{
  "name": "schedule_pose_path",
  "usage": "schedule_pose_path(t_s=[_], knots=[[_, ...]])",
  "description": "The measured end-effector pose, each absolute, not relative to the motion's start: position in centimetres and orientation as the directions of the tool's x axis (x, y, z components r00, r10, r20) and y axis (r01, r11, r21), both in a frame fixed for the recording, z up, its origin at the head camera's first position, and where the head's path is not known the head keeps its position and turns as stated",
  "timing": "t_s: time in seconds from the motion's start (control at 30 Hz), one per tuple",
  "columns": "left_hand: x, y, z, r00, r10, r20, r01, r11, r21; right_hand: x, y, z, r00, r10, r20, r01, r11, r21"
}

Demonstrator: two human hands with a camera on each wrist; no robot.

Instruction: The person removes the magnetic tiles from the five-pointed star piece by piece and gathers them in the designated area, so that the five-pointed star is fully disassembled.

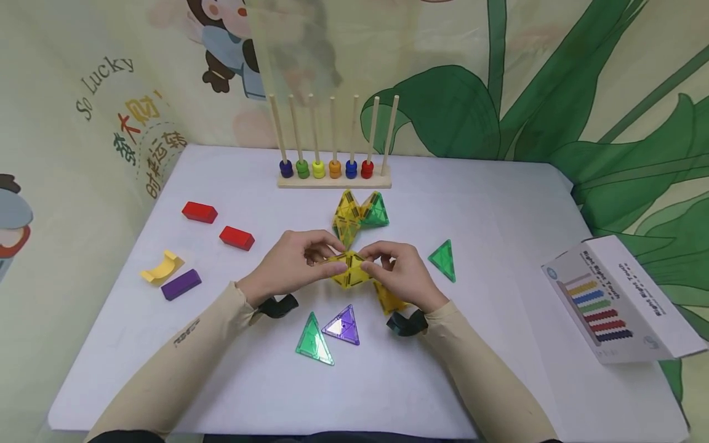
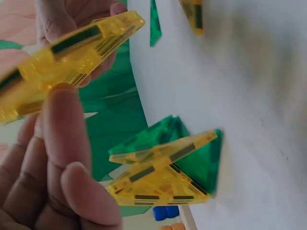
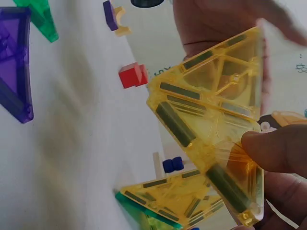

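Note:
Both hands meet at the middle of the table around a pair of joined yellow translucent triangle magnetic tiles (image 1: 350,274). My left hand (image 1: 288,264) holds their left side between thumb and fingers. On the right side, my right hand (image 1: 407,277) pinches them, its thumb (image 3: 278,148) lying across one face in the right wrist view. Just beyond the fingers stands a built piece of yellow tiles (image 1: 347,215) and green tiles (image 1: 376,212). Another yellow tile (image 1: 389,301) lies partly hidden beneath the right hand. Nearer the body are a green triangle tile (image 1: 314,341) and a purple triangle tile (image 1: 344,326).
A wooden peg stand (image 1: 334,179) with coloured beads stands at the back. Red blocks (image 1: 237,238), a yellow arch (image 1: 162,267) and a purple block (image 1: 181,285) lie left. To the right are a green triangle (image 1: 444,261) and a printed box (image 1: 615,301).

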State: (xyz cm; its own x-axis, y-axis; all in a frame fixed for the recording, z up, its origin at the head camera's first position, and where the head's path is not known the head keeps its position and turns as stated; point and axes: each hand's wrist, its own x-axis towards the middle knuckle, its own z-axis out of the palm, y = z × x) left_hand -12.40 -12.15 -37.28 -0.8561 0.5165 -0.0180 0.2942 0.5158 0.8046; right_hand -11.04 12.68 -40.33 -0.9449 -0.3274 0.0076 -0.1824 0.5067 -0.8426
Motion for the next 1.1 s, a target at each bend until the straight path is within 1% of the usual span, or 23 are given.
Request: schedule_pose_path(t_s=[0.17,0.33,0.43,0.53,0.7,0.8,0.93,1.0,1.1], knots=[[-12.6,-11.9,-37.2,-0.864,0.498,-0.076,0.25,0.554,0.794,-10.8,13.1,-40.0,-0.941,-0.337,0.019,-0.187,0.473,-0.861],[-13.2,-12.0,-37.5,-0.865,0.491,-0.102,0.217,0.55,0.807,-10.5,13.7,-40.0,-0.945,-0.328,-0.001,-0.168,0.487,-0.857],[-13.5,-12.5,-37.6,-0.881,0.455,-0.13,0.18,0.577,0.797,-10.1,14.9,-40.3,-0.952,-0.307,-0.004,-0.158,0.503,-0.849],[-13.8,-13.3,-37.9,-0.902,0.396,-0.171,0.135,0.634,0.761,-9.5,17.1,-40.6,-0.966,-0.26,-0.005,-0.141,0.541,-0.829],[-14.1,-15.1,-39.2,-0.921,0.305,-0.241,0.063,0.728,0.683,-7.9,22.3,-41.1,-0.986,-0.157,-0.051,-0.064,0.652,-0.756],[-14.2,-16.1,-40.2,-0.924,0.262,-0.277,0.029,0.772,0.635,-6.9,25.0,-41.4,-0.984,-0.122,-0.133,0.006,0.715,-0.699],[-13.9,-17.0,-41.1,-0.928,0.24,-0.285,0.034,0.816,0.577,-5.8,27.5,-42.1,-0.964,-0.105,-0.244,0.071,0.784,-0.617],[-13.9,-17.2,-41.4,-0.931,0.242,-0.273,0.055,0.832,0.552,-5.4,28.1,-42.5,-0.964,-0.096,-0.25,0.069,0.813,-0.578],[-13.8,-17.4,-41.6,-0.933,0.25,-0.257,0.084,0.85,0.52,-5.2,28.3,-43.1,-0.975,-0.086,-0.204,0.038,0.842,-0.539]])
